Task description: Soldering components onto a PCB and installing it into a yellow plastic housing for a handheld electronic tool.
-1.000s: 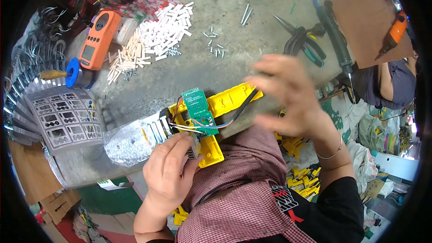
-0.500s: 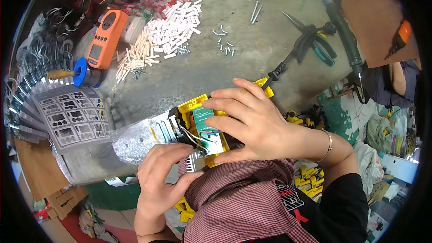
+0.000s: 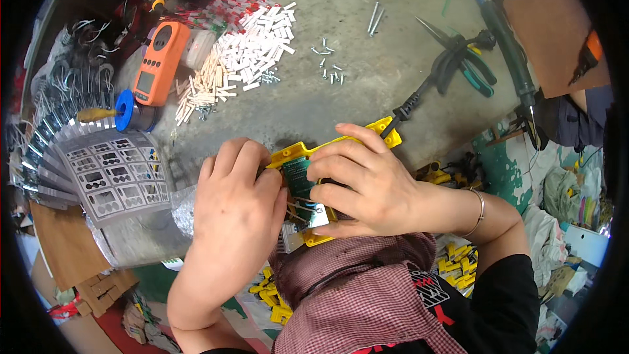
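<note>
My right hand [image 3: 363, 187] grips an open yellow plastic housing [image 3: 290, 153], thumb on its near edge and fingers on the far one. In the housing lies a green circuit board [image 3: 297, 172] with pale wires [image 3: 303, 202]. At its near left corner sits a grey finned heat sink [image 3: 288, 239]. My left hand [image 3: 239, 200] is curled, back upward, over the housing's left end; its fingertips bend in beside the wires, and what they hold is hidden. A bubble-wrapped piece [image 3: 183, 211] shows partly behind this hand. A black cord [image 3: 407, 106] leaves the housing's right end.
White and cream sleeves [image 3: 259, 49], small screws [image 3: 324, 49] and two long screws [image 3: 375, 19] lie beyond. An orange meter [image 3: 160, 62], solder spool [image 3: 136, 111] and printed sheet [image 3: 114, 177] are left. Pliers [image 3: 475, 72], a soldering iron [image 3: 514, 52] and an orange-handled tool [image 3: 588, 56] are right.
My left hand has moved from the heat sink up and over the housing's left end, now covering the black end of the wrapped piece. My right hand keeps its hold on the housing.
</note>
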